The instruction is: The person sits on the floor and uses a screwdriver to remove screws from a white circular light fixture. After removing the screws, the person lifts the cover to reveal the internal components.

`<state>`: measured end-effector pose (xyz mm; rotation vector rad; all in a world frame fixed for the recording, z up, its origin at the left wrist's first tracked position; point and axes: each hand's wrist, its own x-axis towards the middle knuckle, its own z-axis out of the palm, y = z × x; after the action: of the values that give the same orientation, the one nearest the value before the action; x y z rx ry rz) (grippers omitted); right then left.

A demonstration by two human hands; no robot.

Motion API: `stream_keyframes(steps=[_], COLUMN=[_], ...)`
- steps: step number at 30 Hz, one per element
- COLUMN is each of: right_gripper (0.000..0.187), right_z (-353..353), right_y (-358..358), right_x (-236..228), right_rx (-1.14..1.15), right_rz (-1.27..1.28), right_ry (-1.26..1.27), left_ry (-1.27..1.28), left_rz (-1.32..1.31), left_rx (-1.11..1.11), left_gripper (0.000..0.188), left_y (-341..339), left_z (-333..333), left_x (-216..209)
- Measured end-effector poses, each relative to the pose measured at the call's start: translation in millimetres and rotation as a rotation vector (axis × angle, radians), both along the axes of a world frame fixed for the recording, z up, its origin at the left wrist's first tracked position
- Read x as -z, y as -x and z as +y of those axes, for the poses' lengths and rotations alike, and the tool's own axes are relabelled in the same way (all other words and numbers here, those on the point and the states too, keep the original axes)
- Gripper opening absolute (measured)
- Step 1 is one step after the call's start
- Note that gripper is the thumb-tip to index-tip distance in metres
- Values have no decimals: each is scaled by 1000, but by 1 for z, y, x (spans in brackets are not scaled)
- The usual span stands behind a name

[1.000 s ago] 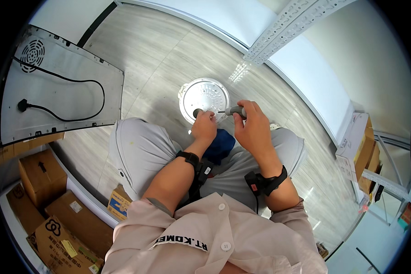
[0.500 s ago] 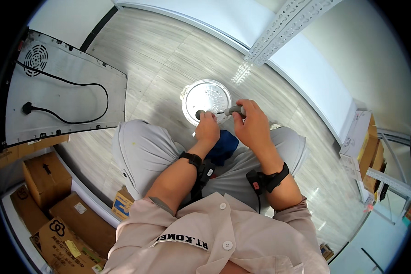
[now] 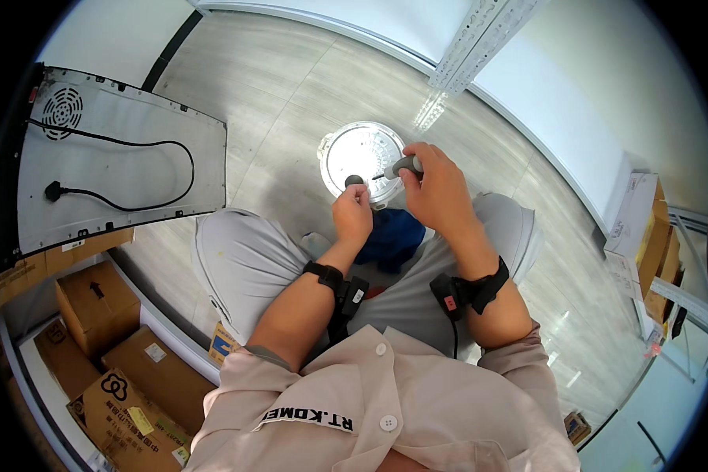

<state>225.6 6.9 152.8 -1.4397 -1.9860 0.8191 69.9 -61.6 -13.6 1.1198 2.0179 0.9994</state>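
Evidently mid-job: brown cartons (image 3: pixel 106 322) at lower left bear dark print, a black arrow (image 3: pixel 96 290) and stickers (image 3: pixel 141 421), small text unclear; beige shirt (image 3: pixel 440 393) carries a dark-lettered strip (image 3: pixel 305 417). Round silver disc (image 3: pixel 358 149) sits before the folded legs (image 3: pixel 244 259), work on it looking unfinished. Right hand (image 3: pixel 439 193) wraps firmly around a grey screwdriver (image 3: pixel 405 166) aimed toward a dark knob (image 3: pixel 354 180), which the left hand (image 3: pixel 352 214) pinches between fingertips; whether it's fastened, cannot tell.

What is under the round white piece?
Nothing shows under the round white piece; grey floor appears around it, blue cloth on its near side. Anything directly beneath is covered; the left hand hides part of its near edge.
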Motion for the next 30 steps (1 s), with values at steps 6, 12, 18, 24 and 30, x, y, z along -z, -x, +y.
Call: stream_keyframes(steps=[6,12,18,24,30], right_gripper=[29,28,27,27,27], right_z=[-2,0,1,2,4], right_y=[10,17,14,14,16], right_x=[-6,-5,-2,-1,7], right_rx=[-46,-63,-58,-52,-78], right_rz=[34,16,5,-3,12], right_ry=[37,53,52,69,43], left_ry=[-31,79,77,26,39], left_rz=[136,-63,-22,-25,-19], left_rx=[-8,-46,5,37,17], left_gripper=[11,13,12,11,11], left_y=[20,25,17,17,19], left_z=[-16,-21,-19,-20,-22], left_x=[14,13,10,17,16])
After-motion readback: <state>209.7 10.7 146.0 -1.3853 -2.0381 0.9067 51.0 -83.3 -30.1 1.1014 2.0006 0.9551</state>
